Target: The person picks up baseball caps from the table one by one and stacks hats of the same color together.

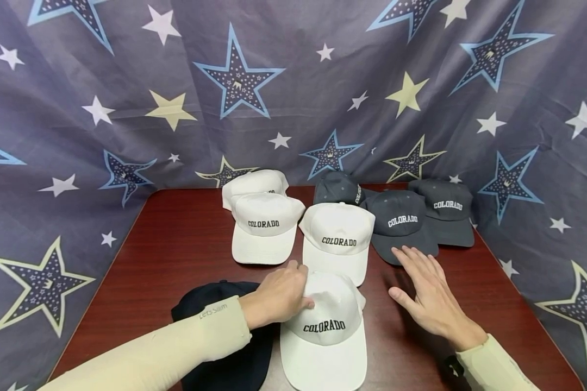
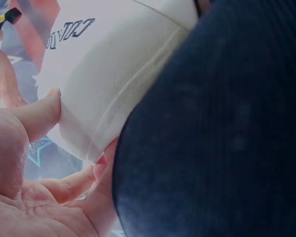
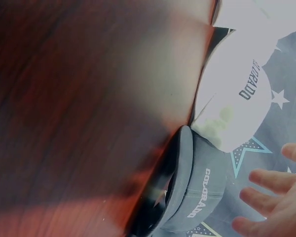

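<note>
My left hand (image 1: 281, 293) grips the left side of a white baseball cap (image 1: 323, 309) lettered COLORADO, at the front of the table. In the left wrist view, thumb and fingers (image 2: 52, 106) close on the edge of its crown. Left of it lies a dark navy cap (image 1: 225, 347), partly covered by my left forearm. My right hand (image 1: 430, 298) hovers with spread fingers over the table's right part, holding nothing. Its fingertips overlap the brim of a dark grey cap (image 1: 401, 217) in the head view. Another white cap (image 1: 339, 236) sits right behind the gripped one.
Two more white caps (image 1: 266, 222) stand overlapped at the back left. More dark grey caps (image 1: 447, 209) line the back right, one partly hidden. The reddish wooden table (image 1: 176, 239) ends at a grey curtain (image 1: 293, 136) printed with stars, which runs along the back and sides.
</note>
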### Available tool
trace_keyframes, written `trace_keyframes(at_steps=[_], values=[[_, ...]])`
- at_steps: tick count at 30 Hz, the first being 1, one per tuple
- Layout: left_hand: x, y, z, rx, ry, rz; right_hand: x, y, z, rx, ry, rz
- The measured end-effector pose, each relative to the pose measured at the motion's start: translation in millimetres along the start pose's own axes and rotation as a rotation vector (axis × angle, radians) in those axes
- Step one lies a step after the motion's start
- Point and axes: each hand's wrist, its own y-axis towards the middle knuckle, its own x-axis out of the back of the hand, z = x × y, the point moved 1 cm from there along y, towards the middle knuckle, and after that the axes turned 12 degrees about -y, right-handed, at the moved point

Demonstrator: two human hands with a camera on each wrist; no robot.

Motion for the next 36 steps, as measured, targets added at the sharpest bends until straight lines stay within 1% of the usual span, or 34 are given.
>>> trace_keyframes(at_steps=[11,16,21,27,30,36], values=[[4.0,-0.7,1.5,-0.016,0.045,-0.009,0,2,2,0.002,-0.001,0.007],[3.8,-0.6,1.9,-0.017,0.048,-0.009,-2,2,2,0.001,-0.002,0.007],[4.8,-0.9,2.7,-0.009,0.021,-0.004,-3,4,3,0.002,-0.009,0.0],[9.4,-1.6,2.6,-0.009,-0.007,-0.009,-2,8,4,0.005,-0.015,-0.009],[13.2,-2.3,2.7,-0.011,-0.017,-0.012,-2,11,6,0.002,-0.017,-0.01],[26.3,-4.3,3.7,0.004,-0.075,-0.046,-2,17,7,0.006,-0.032,-0.02]])
